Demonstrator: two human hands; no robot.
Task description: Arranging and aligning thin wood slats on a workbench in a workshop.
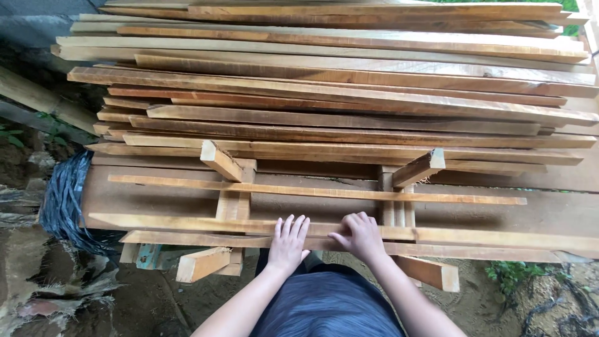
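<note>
Outdoors over bare dirt ground [143, 299], both hands rest on the nearest long wooden slat [474, 238]: left hand [288, 242] flat, fingers spread; right hand [359, 236] curled on its edge. Beyond, crossed supports [232, 187] and a stacked plank pile [337, 81].

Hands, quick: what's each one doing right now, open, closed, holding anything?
Left hand: open, fingers spread flat on the nearest wooden slat, gripping nothing.
Right hand: fingers curled over the same slat; whether it grips cannot be told.
</note>
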